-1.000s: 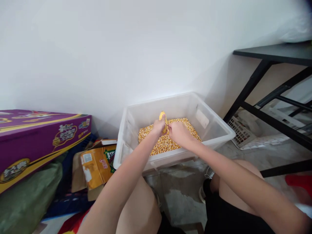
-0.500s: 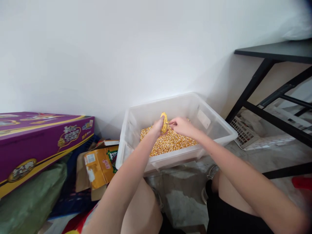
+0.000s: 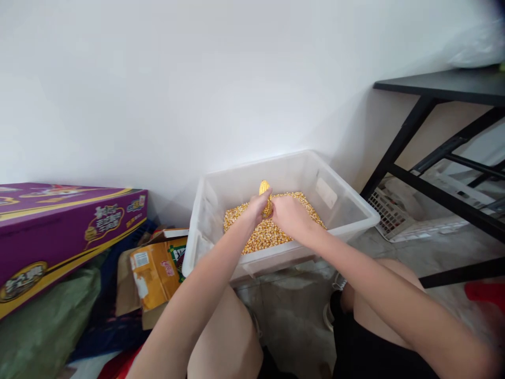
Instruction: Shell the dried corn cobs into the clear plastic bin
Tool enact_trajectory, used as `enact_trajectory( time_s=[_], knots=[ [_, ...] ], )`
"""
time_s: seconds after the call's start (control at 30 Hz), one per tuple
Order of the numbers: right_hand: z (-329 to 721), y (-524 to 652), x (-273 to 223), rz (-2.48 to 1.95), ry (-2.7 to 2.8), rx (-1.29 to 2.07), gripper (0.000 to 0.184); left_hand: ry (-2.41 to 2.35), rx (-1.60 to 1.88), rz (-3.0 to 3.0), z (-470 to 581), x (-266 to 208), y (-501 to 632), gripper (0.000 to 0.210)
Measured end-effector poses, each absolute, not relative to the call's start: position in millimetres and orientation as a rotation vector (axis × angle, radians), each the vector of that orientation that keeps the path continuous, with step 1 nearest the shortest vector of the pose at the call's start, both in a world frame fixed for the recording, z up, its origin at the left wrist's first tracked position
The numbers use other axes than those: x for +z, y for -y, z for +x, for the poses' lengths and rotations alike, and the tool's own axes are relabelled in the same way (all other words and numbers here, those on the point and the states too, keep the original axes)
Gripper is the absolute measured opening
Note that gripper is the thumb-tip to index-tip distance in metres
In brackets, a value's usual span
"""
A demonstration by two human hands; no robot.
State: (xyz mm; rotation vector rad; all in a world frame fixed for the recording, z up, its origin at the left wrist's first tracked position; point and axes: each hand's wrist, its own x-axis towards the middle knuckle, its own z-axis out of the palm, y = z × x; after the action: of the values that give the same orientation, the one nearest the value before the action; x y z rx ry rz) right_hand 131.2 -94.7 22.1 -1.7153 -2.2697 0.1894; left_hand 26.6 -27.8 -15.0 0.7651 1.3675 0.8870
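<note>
An ear of corn (image 3: 264,186) with yellow kernels stands tilted upward over the bin, its lower part wrapped by my left hand (image 3: 256,206). My right hand (image 3: 291,215) is closed and meets the ear's right side low down, close to my left thumb. Its fingertips are turned away from me, so whatever they hold is hidden. Below both hands, loose corn kernels (image 3: 263,238) cover the floor of a translucent white plastic bin (image 3: 284,252).
A purple printed carton (image 3: 74,223) stands at left, above a green sack (image 3: 51,321). An opened orange box (image 3: 155,273) sits beside the bin. To the right are a black-framed table (image 3: 437,89) and a white plastic basket (image 3: 390,213). A white wall (image 3: 244,89) rises behind.
My right hand has moved in from a small gap to press against the ear, its fingers now turned out of sight. The left hand keeps its hold; the view has shifted slightly.
</note>
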Motion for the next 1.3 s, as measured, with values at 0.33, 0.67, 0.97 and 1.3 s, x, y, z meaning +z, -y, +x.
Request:
enact_trajectory(
  time_s=[0.33,0.67,0.97,1.3],
  knots=[
    [129.3,78.7,15.1,-1.676,2.16,0.458,0.018,-1.455,0.903,0.706,22.3,-16.5,25.1,0.054],
    [158.0,62.4,8.8,-1.475,1.997,0.588,0.024,-1.314,0.862,0.673,17.3,-16.2,16.3,0.057],
    [158.1,68.9,14.9,-1.479,2.112,0.512,0.022,-1.307,0.856,0.773,18.0,-19.4,17.8,0.057],
    [159.0,64.2,22.3,-1.514,2.159,0.566,0.018,-1.28,0.8,0.808,16.0,-26.5,12.9,0.059]
  ],
)
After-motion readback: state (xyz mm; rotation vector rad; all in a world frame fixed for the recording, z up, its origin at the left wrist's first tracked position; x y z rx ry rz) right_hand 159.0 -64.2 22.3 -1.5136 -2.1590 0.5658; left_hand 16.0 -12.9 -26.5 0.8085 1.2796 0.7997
